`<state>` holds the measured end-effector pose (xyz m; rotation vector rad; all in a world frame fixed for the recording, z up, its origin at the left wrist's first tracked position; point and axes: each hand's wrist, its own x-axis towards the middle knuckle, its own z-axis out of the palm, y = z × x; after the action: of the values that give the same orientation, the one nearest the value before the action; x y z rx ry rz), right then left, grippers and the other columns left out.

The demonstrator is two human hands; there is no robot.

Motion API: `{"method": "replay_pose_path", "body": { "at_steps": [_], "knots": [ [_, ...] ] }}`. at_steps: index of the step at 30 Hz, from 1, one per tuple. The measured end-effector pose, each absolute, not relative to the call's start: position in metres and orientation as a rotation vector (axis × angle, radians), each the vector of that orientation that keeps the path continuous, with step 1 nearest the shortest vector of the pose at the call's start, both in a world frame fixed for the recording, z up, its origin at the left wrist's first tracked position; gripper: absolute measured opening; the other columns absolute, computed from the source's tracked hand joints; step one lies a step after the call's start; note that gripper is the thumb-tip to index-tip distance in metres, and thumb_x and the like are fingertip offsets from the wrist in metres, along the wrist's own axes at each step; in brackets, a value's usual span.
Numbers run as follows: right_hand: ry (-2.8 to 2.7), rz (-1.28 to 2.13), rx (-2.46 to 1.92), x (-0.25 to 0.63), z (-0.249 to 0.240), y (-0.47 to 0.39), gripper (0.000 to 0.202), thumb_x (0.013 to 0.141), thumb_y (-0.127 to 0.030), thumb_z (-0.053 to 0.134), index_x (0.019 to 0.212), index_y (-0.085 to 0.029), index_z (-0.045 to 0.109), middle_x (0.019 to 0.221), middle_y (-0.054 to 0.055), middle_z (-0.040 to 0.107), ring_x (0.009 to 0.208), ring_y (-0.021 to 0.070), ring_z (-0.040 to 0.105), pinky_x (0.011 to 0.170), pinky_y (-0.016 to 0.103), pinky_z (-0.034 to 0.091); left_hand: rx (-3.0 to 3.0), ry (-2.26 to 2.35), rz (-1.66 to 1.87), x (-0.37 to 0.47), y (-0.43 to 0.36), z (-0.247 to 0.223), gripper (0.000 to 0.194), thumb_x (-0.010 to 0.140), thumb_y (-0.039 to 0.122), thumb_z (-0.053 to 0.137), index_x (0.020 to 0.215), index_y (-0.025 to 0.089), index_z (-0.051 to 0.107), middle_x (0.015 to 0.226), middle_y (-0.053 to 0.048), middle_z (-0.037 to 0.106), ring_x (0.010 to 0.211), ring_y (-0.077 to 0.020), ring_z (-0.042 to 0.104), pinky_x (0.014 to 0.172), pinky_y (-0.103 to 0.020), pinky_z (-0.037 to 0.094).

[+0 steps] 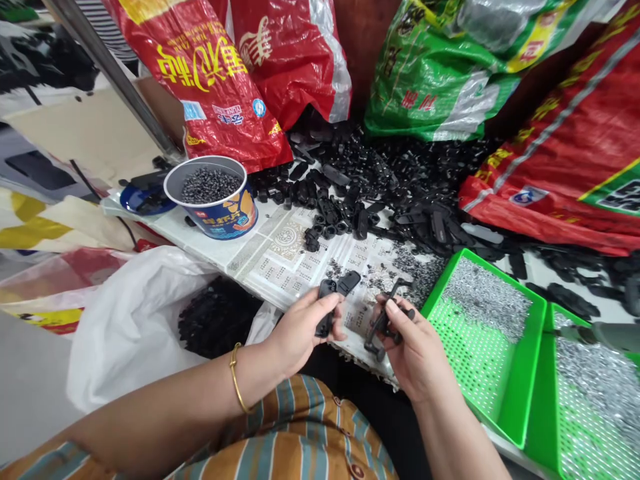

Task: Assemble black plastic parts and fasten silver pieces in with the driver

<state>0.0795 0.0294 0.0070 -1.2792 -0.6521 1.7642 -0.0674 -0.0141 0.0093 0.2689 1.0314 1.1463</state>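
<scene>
My left hand [310, 320] is closed around a flat black plastic part [327, 289]. A rounded black piece [349, 283] sticks out beyond its thumb; whether the two are joined I cannot tell. To the right, my right hand [413, 343] pinches a slim black plastic bracket [373, 337] with bent, arm-like ends. Other small dark bits [411, 313] show at those fingers, partly hidden. Both hands are held apart over the table's near edge. Beyond them, small black rings [330, 231] lie on the patterned tabletop [285, 267].
A tub [225, 213] of tiny dark pieces stands at left. Heaped black parts [380, 173] line the back below red [215, 87] and green sacks [425, 80]. Green perforated trays [480, 373] holding small silvery pieces sit right. A white sack [115, 333] with black parts is lower left.
</scene>
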Motion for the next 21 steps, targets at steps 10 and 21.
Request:
{"method": "replay_pose_path", "body": {
  "at_steps": [10,21],
  "knots": [
    [-0.773,2.146,-1.352,0.079,0.006,0.025,0.026,0.06,-0.032,0.077,0.075,-0.015,0.064,0.063,-0.001,0.059,0.049,0.0039,0.048,0.041,0.012,0.04,0.41,1.057,1.17,-0.062,-0.002,0.005,0.028,0.064,0.013,0.067,0.091,0.014,0.056,0.084,-0.002,0.057,0.069,-0.0094,0.054,0.068,-0.027,0.044],
    [-1.034,1.962,-1.415,0.079,0.008,0.018,0.025,0.06,-0.035,0.076,0.075,-0.019,0.065,0.058,-0.004,0.057,0.048,0.0067,0.043,0.047,0.019,0.036,0.216,1.002,1.182,-0.067,0.001,0.006,0.025,0.064,0.006,0.064,0.087,0.014,0.057,0.079,-0.003,0.061,0.074,-0.013,0.059,0.074,-0.029,0.044]
  ]
}}
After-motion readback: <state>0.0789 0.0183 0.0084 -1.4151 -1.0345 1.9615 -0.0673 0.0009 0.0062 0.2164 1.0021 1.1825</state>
